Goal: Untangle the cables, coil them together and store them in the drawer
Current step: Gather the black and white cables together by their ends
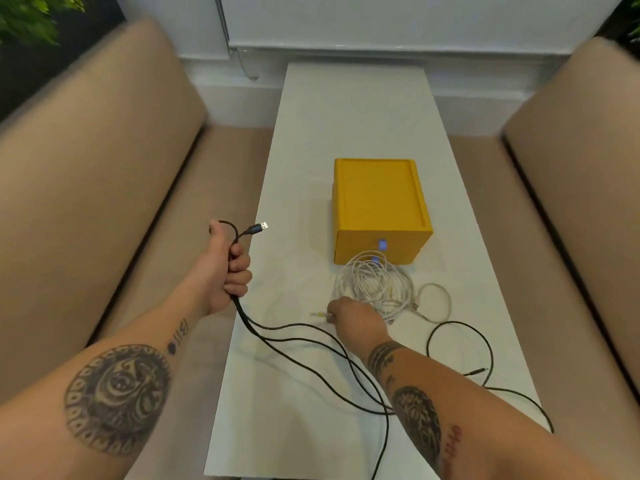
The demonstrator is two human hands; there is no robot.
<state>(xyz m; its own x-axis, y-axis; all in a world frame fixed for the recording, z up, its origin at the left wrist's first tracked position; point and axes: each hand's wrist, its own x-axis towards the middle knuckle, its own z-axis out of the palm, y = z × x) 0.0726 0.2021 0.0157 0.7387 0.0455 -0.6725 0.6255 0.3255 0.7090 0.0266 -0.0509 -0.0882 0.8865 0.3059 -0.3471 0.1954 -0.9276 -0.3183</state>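
My left hand (227,268) is raised over the table's left edge and grips a black cable (304,355); its USB plug (259,227) sticks out above the fist. The black strands trail down across the white table (346,133) and loop to the right. My right hand (353,318) reaches down beside a tangled heap of white cables (377,285) and pinches a small plug tip (320,315) near the tabletop. Behind the heap stands a yellow drawer box (379,209) with blue pulls (382,244), its drawers closed.
Beige sofa seats (104,168) flank the narrow table on both sides. A white wall and sill run along the far end. The black cable's other end (479,371) lies near the table's right edge.
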